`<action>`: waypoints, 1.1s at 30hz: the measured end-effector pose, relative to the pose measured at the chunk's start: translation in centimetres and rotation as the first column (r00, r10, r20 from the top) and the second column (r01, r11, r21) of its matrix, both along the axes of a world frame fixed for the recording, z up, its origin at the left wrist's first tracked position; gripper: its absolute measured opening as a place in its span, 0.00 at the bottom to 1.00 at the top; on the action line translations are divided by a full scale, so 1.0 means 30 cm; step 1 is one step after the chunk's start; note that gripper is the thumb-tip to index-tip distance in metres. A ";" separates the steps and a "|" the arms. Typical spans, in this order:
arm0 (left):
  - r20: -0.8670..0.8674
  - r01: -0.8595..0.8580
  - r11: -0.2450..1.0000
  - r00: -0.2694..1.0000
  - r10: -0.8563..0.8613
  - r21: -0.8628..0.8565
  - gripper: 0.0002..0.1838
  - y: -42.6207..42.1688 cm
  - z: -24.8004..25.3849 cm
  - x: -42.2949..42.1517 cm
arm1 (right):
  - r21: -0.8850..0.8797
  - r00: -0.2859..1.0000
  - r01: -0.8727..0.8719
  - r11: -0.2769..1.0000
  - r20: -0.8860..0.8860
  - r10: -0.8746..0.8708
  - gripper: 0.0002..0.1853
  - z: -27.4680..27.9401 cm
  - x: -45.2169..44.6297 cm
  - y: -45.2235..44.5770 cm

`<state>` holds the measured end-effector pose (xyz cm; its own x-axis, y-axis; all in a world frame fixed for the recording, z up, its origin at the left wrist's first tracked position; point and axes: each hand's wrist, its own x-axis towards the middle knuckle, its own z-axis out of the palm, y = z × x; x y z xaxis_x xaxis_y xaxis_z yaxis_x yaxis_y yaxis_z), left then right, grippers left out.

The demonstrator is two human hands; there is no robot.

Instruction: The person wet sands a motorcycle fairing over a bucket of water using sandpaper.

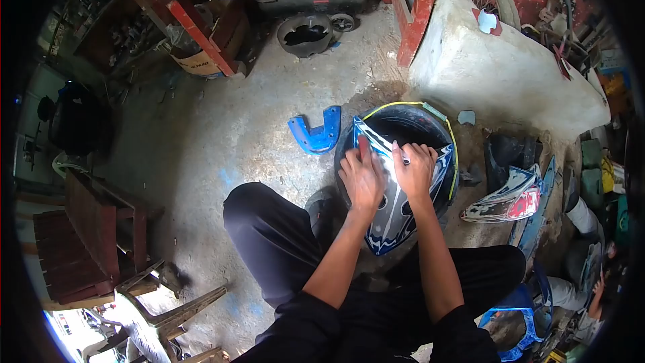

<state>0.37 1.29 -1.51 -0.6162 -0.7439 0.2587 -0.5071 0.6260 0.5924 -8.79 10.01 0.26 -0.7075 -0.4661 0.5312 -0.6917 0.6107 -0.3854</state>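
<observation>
A pointed blue, white and grey panel (392,218) rests across a round black tub (344,161) with a yellow strip along its rim, between my knees. My left hand (363,178) is closed round a small dark red piece (364,148) and lies on the left part of the panel. My right hand (414,168) is on the panel's upper right part, its fingers bent; whatever lies under them is hidden. On the floor left of the tub is a blue U-shaped part (317,133).
A scraped panel with a red patch (521,205) lies right of the tub, near a blue frame (517,316). Wooden furniture (94,228) stands at the left. Red posts (416,20), a cardboard box (195,62) and a black ring-shaped part (304,47) are ahead.
</observation>
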 end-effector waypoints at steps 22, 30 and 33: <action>0.130 0.014 0.984 0.991 0.009 -0.175 0.26 0.033 0.033 -0.036 | 0.013 1.000 -0.006 1.000 0.014 0.006 0.17 -0.007 -0.016 0.007; 0.083 0.007 0.996 0.997 0.000 -0.092 0.22 0.044 0.041 -0.021 | 0.009 1.000 -0.014 1.000 0.008 0.014 0.17 -0.014 -0.009 0.016; 0.056 0.062 0.997 0.997 -0.058 -0.056 0.20 0.024 0.046 -0.003 | 0.005 1.000 -0.015 1.000 0.024 0.015 0.16 -0.003 -0.011 0.007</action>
